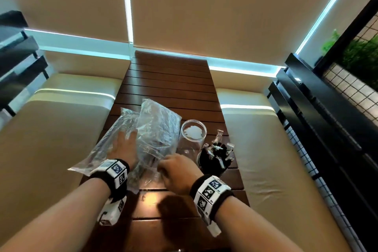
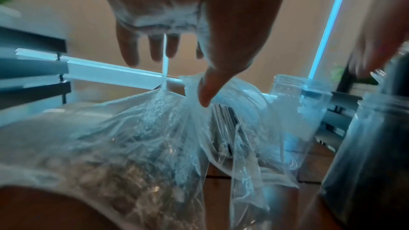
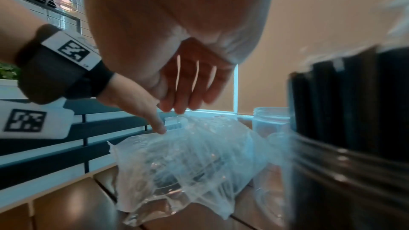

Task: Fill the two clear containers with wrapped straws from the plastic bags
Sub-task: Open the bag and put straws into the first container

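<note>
Two clear plastic bags lie on the slatted wooden table [image 1: 169,80]. My left hand [image 1: 122,147] rests flat on the left bag [image 1: 100,155], fingers straight, and its thumb [image 2: 205,93] presses the plastic. The right bag [image 1: 161,127] holds dark wrapped straws [image 2: 223,120]. At this bag's near end is my right hand [image 1: 176,168], blurred, with loosely curled fingers [image 3: 188,90] whose tips touch the plastic; I see nothing held in them. An empty clear container [image 1: 193,133] stands right of the bags. A second container [image 1: 216,159], nearer and further right, is packed with upright black wrapped straws.
Cream cushioned benches [image 1: 51,139] flank the narrow table on both sides. A black frame with wire mesh [image 1: 327,129] and plants runs along the right. Bare wood lies beyond the bags and near my forearms.
</note>
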### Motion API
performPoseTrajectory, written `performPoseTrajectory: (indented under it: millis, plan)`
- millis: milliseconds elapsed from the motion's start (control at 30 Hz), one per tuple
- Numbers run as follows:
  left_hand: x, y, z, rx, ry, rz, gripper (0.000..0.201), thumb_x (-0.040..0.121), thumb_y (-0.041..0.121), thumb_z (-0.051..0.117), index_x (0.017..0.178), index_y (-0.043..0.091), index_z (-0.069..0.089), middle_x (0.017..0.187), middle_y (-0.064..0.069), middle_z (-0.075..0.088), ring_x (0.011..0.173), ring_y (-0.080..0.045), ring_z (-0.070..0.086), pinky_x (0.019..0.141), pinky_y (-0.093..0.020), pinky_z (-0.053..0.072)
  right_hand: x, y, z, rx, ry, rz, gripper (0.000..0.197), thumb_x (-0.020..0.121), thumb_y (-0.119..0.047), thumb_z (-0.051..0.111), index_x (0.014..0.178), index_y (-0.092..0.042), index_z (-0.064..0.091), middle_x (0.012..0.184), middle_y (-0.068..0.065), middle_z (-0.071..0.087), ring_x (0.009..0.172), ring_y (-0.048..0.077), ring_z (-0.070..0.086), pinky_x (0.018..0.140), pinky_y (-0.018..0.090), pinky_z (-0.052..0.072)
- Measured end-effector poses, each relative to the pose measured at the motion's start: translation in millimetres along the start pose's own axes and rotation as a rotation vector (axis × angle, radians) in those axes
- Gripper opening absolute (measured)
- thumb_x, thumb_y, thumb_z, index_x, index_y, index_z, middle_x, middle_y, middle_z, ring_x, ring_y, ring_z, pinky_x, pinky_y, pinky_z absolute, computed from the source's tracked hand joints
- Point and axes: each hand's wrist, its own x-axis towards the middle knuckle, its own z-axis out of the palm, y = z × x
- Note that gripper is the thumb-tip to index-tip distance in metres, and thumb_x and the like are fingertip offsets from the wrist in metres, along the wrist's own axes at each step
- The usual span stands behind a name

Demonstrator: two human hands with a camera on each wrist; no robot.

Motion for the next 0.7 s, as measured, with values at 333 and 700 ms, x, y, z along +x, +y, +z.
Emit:
performPoseTrajectory:
  millis: [333,700]
  plan:
    - [-4.5,8.8,-25.9,-0.207,0.088,0.132,0.014,0.094,0.031,0.048,0.089,0.025,0.06,0.088,-0.006,0.069,0.083,-0.028,0.063,0.076,-0.037,0.054,40.4,-9.7,40.1,0.341,-0.152,0.359,0.046,0.084,-0.024,0.048,0.127,-0.011,0.05,0.124,0.017,0.06,0.116,0.035,0.056,0.099,0.042,0.046]
    - [-24.6,4.2,-68.3,-0.168,0.123,0.299,0.019,0.096,0.034,0.044,0.09,0.024,0.06,0.084,0.002,0.065,0.078,-0.019,0.06,0.075,-0.036,0.053,85.6,-17.1,14.2,0.212,-0.276,0.602,0.042,0.105,-0.023,0.035,0.142,-0.007,0.045,0.147,0.015,0.045,0.137,0.03,0.041,0.109,0.036,0.033]
